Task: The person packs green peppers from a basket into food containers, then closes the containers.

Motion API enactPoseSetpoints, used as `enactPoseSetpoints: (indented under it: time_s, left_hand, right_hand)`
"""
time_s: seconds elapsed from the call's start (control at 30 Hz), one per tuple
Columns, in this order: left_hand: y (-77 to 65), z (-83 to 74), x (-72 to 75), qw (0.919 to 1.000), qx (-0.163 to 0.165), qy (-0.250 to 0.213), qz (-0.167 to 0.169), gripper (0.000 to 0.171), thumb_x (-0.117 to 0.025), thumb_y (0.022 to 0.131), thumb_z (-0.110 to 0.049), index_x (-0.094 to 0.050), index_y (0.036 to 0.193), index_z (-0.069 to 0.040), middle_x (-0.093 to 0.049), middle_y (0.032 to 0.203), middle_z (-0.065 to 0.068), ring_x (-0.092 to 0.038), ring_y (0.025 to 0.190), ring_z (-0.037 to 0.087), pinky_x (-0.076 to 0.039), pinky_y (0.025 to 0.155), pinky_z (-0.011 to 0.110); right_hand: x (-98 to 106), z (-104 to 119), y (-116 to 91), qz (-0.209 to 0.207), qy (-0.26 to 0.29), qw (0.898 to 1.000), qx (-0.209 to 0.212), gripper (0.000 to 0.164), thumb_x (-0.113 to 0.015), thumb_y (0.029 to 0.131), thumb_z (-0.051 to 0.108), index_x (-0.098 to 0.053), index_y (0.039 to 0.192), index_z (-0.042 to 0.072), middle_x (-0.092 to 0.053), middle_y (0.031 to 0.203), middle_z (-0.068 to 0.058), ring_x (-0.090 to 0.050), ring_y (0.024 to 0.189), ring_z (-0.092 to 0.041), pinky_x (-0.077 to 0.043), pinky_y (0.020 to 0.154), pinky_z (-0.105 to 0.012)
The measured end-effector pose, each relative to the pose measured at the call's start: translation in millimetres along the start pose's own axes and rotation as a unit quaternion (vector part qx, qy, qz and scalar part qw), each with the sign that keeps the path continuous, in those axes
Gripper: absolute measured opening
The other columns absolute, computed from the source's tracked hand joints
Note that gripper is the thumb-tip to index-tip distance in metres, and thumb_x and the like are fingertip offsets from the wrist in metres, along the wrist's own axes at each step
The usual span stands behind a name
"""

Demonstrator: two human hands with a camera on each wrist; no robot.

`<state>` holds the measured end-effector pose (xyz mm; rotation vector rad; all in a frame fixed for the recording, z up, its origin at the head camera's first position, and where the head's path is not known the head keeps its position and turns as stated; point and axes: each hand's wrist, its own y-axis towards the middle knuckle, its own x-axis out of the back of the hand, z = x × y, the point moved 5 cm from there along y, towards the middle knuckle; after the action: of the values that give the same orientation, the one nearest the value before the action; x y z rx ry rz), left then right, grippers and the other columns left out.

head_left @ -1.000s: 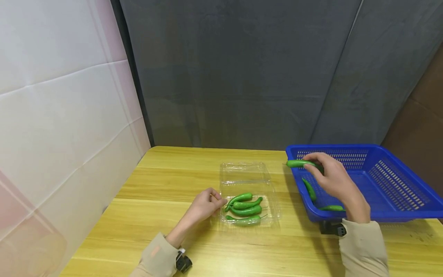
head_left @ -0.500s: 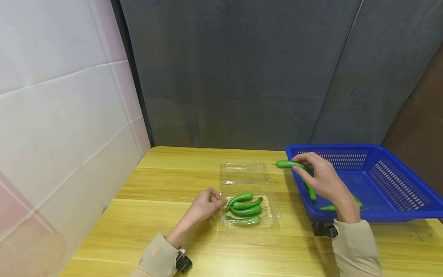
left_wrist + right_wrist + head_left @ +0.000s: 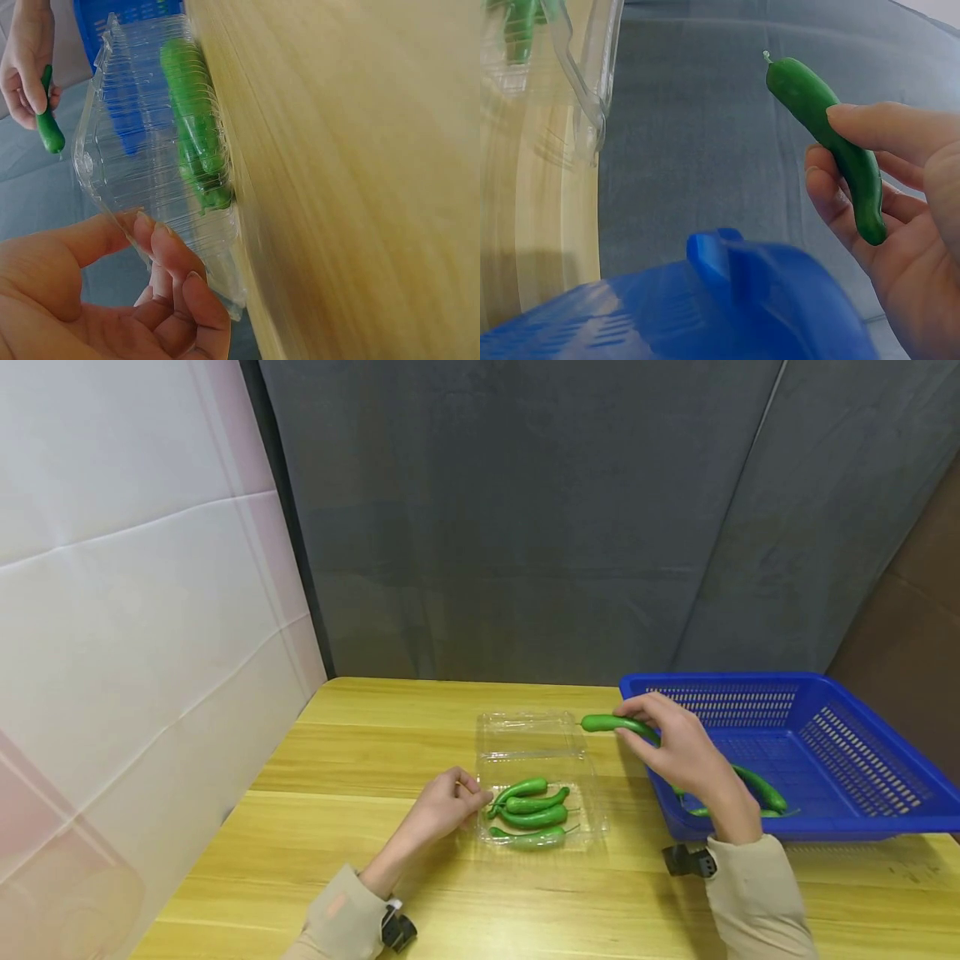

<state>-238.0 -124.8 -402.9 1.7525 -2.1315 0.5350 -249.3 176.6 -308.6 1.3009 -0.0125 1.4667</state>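
My right hand (image 3: pixel 675 747) pinches a green chili pepper (image 3: pixel 810 105) between thumb and fingers, above the left rim of the blue basket (image 3: pixel 892 739). The pepper's stem end points left, toward the clear plastic clamshell box (image 3: pixel 592 777). That box lies open on the table, its lid (image 3: pixel 528 732) folded back on the far side. Several green peppers (image 3: pixel 534 816) lie side by side in its near half. My left hand (image 3: pixel 442 806) pinches the box's left rim between thumb and fingers, as the left wrist view (image 3: pixel 135 225) also shows.
More green peppers (image 3: pixel 761 789) lie in the near left part of the basket, partly hidden by my right arm. The wooden table (image 3: pixel 375 735) ends at a dark grey curtain (image 3: pixel 480 527) behind, with a pale cloth wall (image 3: pixel 150 610) on the left.
My right hand has carried the pepper leftward, from over the basket to its left rim. More of the peppers in the basket now show behind the arm. The left hand has stayed still.
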Motion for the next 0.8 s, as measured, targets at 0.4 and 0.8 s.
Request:
enactPoseSetpoints:
  time_s: [0.4,0.8]
  left_hand:
    - [-0.6,-0.8,-0.1,1.0,-0.003,0.0,0.0,0.023,-0.071,0.096,-0.018,-0.056,0.099,-0.001,-0.062,0.073,0.011,-0.056,0.06,0.021,-0.042,0.057,0.028]
    - [-0.9,-0.4,-0.1,1.0,-0.001,-0.004,0.001,0.023,-0.071,0.096,-0.018,-0.056,0.1,-0.001,-0.062,0.074,0.011,-0.057,0.062,0.022,-0.043,0.058,0.029]
  right_hand:
    - [-10.9,7.5,3.6,0.008,0.013,1.0,0.008,0.02,-0.071,0.092,-0.003,-0.066,0.11,0.001,-0.065,0.099,-0.005,-0.067,0.087,-0.021,-0.056,0.075,-0.041]
    - [-29.7,14.1,7.7,0.01,0.011,0.999,0.042,0.017,-0.069,0.093,-0.003,-0.066,0.11,0.001,-0.064,0.099,-0.006,-0.059,0.081,-0.015,-0.052,0.068,-0.038]
